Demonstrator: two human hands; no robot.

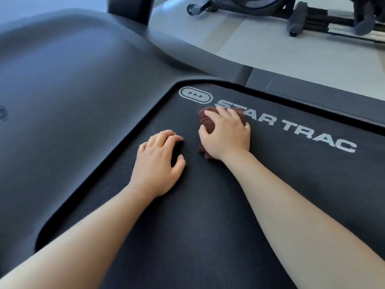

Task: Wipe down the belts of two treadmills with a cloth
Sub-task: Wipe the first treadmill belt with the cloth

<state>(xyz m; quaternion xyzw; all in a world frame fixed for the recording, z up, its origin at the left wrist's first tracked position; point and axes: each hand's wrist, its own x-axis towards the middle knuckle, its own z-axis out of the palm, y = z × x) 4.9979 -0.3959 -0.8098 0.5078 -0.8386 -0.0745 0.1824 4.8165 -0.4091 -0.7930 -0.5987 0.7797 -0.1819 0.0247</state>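
Belt (208,236) of the treadmill fills most of your view, black and matte, with the white "STAR TRAC" lettering (302,132) running across its far part. Your right hand (226,135) sits on a bunched dark-brown cloth (207,120), pressing it down onto the belt right over the start of the lettering. The fingers (231,113) are curled over the top of the wad, and the thumb wraps its near-left side, so the hand is clenched around the cloth; brown folds show beyond the knuckles and a small bit pokes out under the wrist. Your left hand (157,163) lies just beside it to the left, not touching the cloth. Its fingers (166,136) are loosely bent, with their tips resting on the belt, the thumb spread away from them, and nothing in its grasp. The grey motor cover (73,90) curves around the belt's front edge, close to your left hand. A side rail (312,92) runs along the far edge of the belt, and beyond it, on the pale floor (270,53), stands another exercise machine (302,19).
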